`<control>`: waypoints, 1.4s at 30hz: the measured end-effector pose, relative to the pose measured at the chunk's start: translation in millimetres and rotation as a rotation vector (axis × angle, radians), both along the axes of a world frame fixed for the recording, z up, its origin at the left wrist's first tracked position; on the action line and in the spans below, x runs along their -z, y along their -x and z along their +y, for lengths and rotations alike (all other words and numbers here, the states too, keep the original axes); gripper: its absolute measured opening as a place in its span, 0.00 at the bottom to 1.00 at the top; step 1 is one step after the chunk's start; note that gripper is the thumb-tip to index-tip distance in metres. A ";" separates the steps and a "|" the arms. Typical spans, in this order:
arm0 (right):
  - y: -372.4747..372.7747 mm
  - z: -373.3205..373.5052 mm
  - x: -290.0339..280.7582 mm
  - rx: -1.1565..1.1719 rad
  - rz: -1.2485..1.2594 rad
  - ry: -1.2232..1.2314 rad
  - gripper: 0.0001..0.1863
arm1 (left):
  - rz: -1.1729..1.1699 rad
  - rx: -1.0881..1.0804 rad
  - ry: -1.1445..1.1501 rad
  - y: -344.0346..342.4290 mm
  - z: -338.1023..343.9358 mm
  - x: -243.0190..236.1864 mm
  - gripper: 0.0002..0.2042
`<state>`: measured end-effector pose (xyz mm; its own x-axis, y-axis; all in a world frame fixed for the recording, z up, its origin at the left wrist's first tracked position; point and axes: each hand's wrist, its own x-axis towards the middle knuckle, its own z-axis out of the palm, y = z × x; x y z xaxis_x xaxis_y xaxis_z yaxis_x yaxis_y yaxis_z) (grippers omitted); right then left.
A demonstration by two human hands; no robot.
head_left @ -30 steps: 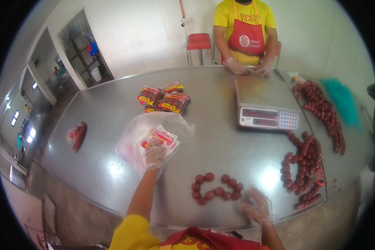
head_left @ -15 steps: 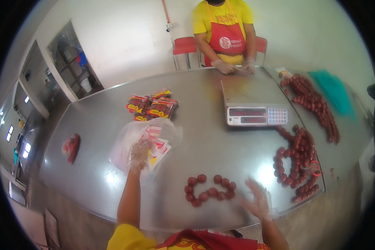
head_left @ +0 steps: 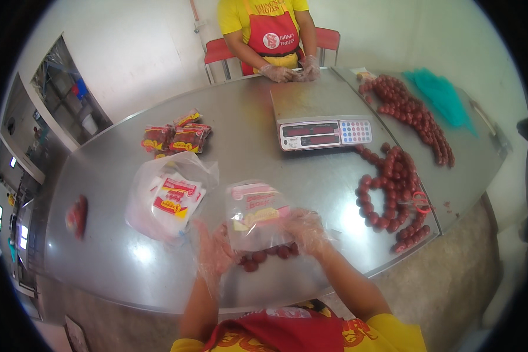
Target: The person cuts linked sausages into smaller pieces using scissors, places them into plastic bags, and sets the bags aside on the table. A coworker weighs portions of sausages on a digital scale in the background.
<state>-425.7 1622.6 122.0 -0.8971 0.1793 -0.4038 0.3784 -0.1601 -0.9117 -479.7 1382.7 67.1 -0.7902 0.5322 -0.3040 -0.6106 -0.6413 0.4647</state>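
R fingers point(head_left: 294, 219) grip printed pkt point(head_left: 256, 203), partly blocking sausages point(head_left: 259, 256); L fingers point(head_left: 222, 234) by its edge, grip unclear; scale point(head_left: 311, 134) beyond.

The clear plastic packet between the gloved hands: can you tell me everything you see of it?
The clear plastic packet with red and yellow print looks thin, flat and roughly square. It is above the grey metal table, partly hiding round dark-red sausages. The gloved right hand holds its right edge; the gloved left hand is at its left edge, its grip unclear. Whether its mouth is open cannot be told.
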 end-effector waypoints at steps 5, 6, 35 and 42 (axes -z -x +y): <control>0.0 8.7 4.4 -0.024 0.005 0.071 0.13 | 0.129 0.250 0.564 -23.2 22.2 25.4 0.32; 0.6 8.5 6.9 -0.033 -0.028 0.071 0.14 | 0.137 0.193 0.573 -23.0 26.7 26.1 0.31; -11.4 0.8 57.3 -0.242 0.296 -0.699 0.12 | 0.479 0.175 1.080 -43.3 41.8 5.9 0.16; -10.2 -15.1 32.1 -0.446 0.693 -1.330 0.11 | 1.077 -0.087 1.698 -43.3 43.0 -35.4 0.08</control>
<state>-415.5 1607.5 89.9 -0.9099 -0.2628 0.3210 -0.3636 0.8777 -0.3121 -436.4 1425.7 102.5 -0.9601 0.2262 0.1645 0.2794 0.7515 0.5976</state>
